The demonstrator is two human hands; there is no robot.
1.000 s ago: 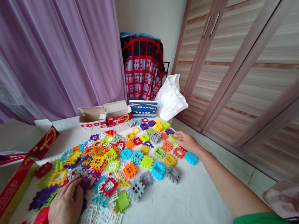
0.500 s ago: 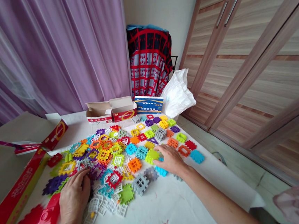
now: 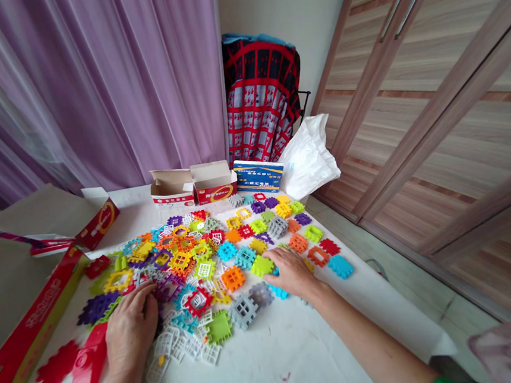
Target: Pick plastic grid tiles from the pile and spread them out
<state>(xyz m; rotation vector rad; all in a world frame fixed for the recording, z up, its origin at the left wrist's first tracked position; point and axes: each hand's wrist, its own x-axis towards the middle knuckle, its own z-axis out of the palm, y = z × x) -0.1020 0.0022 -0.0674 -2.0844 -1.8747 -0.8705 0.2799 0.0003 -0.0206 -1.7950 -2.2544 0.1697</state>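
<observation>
Many colourful interlocking plastic pieces lie spread over the white-covered table (image 3: pixel 323 346). My left hand (image 3: pixel 132 321) rests at the left part of the pile, fingers bent over a dark piece that is mostly hidden, beside a red plastic part (image 3: pixel 89 364). On the right, my right hand (image 3: pixel 289 270) has its thumb and fingers around the edge of a lime-green piece (image 3: pixel 262 266), with a blue piece partly under the hand. A grey block (image 3: pixel 244 311) and an orange piece (image 3: pixel 233 278) sit between the hands.
Two open small boxes (image 3: pixel 215 192) and a blue box (image 3: pixel 259 176) stand at the back, next to a white bag (image 3: pixel 310 157). A large open red box (image 3: pixel 38 323) is at the left. Wooden cupboard doors (image 3: pixel 431 110) rise beyond the right edge.
The view has shifted slightly, so everything appears a little further right. My right hand's fingers have come closer to the lime-green piece. My left hand keeps its place.
</observation>
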